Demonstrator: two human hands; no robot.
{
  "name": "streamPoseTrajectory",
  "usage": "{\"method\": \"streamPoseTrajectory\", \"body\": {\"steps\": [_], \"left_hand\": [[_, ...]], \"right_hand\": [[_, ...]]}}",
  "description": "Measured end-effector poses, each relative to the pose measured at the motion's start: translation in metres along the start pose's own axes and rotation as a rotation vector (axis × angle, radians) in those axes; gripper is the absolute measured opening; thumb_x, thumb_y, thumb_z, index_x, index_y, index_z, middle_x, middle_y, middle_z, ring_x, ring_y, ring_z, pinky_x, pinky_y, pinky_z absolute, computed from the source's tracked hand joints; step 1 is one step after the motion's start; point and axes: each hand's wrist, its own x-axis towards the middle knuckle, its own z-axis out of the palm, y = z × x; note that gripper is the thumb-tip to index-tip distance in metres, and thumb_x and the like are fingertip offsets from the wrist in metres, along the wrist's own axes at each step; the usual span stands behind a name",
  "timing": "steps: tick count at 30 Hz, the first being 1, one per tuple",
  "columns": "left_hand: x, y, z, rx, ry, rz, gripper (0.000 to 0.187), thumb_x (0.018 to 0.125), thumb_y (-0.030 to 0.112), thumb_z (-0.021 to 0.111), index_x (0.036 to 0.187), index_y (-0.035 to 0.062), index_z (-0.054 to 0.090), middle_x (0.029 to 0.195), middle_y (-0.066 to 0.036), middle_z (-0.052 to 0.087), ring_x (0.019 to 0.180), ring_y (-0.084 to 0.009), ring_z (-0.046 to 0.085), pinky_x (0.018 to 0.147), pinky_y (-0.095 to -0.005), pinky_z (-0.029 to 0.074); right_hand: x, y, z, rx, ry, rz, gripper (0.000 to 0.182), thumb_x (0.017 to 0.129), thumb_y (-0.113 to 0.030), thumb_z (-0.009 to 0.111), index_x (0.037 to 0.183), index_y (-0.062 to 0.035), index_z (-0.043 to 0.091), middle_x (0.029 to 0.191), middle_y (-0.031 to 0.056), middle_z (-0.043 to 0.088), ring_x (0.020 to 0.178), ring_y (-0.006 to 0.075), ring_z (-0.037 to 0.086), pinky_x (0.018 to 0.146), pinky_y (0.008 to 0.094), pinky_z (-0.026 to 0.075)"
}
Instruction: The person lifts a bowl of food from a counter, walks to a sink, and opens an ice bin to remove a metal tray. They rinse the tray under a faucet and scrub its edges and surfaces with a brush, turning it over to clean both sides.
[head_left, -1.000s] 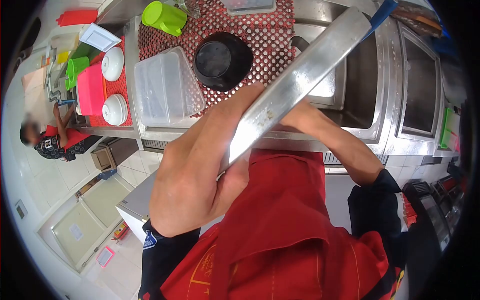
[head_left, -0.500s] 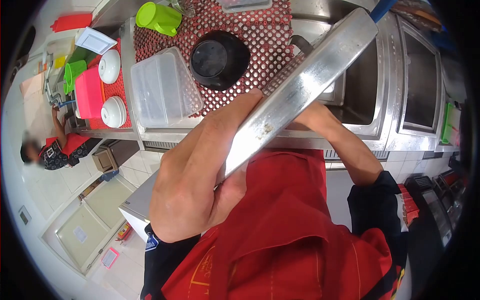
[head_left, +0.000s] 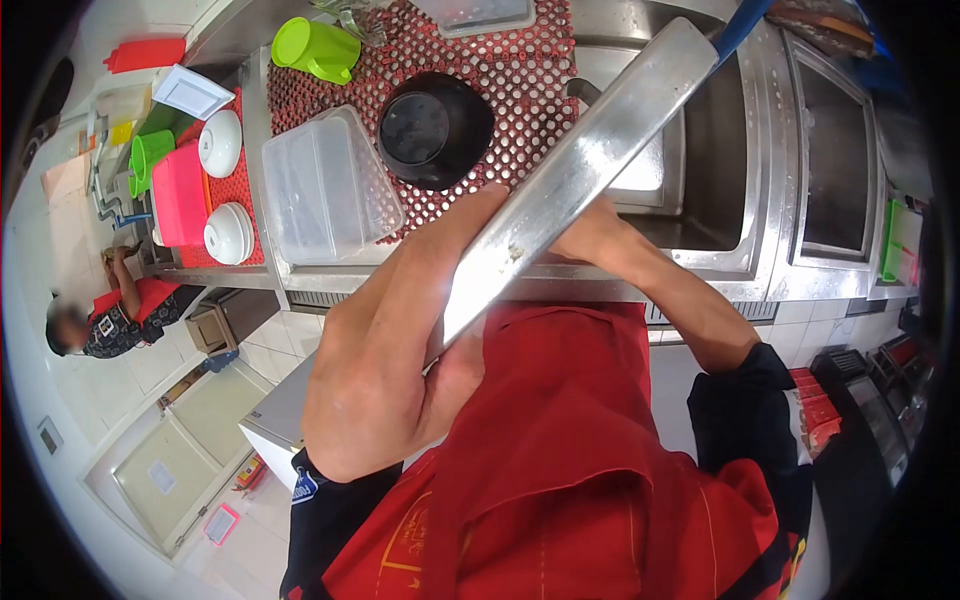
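My left hand [head_left: 385, 340] grips the near end of a long, flat stainless steel tray [head_left: 580, 165], held edge-on and slanting up to the right over the steel sink [head_left: 715, 150]. My right hand [head_left: 590, 235] is under the tray's middle, mostly hidden by it, and appears to hold its underside. A blue object [head_left: 745, 22] sticks out past the tray's far end. I wear a red apron [head_left: 570, 470] over dark sleeves.
A red perforated mat [head_left: 520, 70] left of the sink carries a black bowl [head_left: 430, 125], a clear plastic container [head_left: 325, 185] and a green pitcher [head_left: 315, 47]. Farther left stand white bowls [head_left: 228, 232] and a pink tub [head_left: 180, 195]. Another person [head_left: 105, 310] works at the far left.
The tray has shifted slightly left and tilted a bit steeper. Both hands keep their hold. The person at the left has moved a little.
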Motion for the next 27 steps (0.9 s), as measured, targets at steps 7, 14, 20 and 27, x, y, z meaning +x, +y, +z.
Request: {"method": "streamPoseTrajectory", "body": {"steps": [7,14,20,27], "left_hand": [[0.001,0.0,0.003,0.016,-0.02,0.03,0.048,0.089,0.014,0.056,0.132,-0.0056,0.048,0.108,-0.023,0.065,0.097,-0.0331,0.068,0.087,-0.0358,0.049],[0.001,0.003,0.003,-0.002,-0.028,0.007,0.048,0.089,0.013,0.055,0.132,-0.0059,0.047,0.11,-0.024,0.064,0.099,-0.034,0.067,0.088,-0.0365,0.049],[-0.001,0.003,0.004,-0.031,-0.045,-0.006,0.048,0.088,0.009,0.056,0.133,-0.0051,0.046,0.114,-0.024,0.062,0.101,-0.0368,0.065,0.088,-0.0382,0.049],[0.0,0.001,0.002,-0.049,-0.051,-0.002,0.05,0.087,0.004,0.056,0.135,-0.0041,0.044,0.118,-0.024,0.06,0.104,-0.04,0.062,0.089,-0.0402,0.049]], "right_hand": [[-0.007,-0.007,-0.025,0.136,-0.107,0.07,0.018,0.082,-0.012,0.056,0.087,-0.0051,0.071,0.093,0.0149,0.07,0.093,0.0325,0.067,0.082,0.0424,0.053],[-0.008,-0.005,-0.023,0.115,-0.041,0.113,0.016,0.081,-0.011,0.058,0.087,-0.0078,0.072,0.095,0.0158,0.069,0.095,0.0321,0.066,0.083,0.041,0.052],[-0.017,0.001,-0.031,-0.007,-0.039,0.093,0.021,0.078,-0.007,0.059,0.094,-0.0068,0.073,0.098,0.0148,0.069,0.094,0.0344,0.065,0.083,0.0429,0.052],[-0.062,0.015,0.005,-0.034,0.289,0.403,0.042,0.074,-0.006,0.062,0.116,-0.0115,0.068,0.101,0.0146,0.062,0.086,0.0321,0.066,0.073,0.0407,0.056]]}}
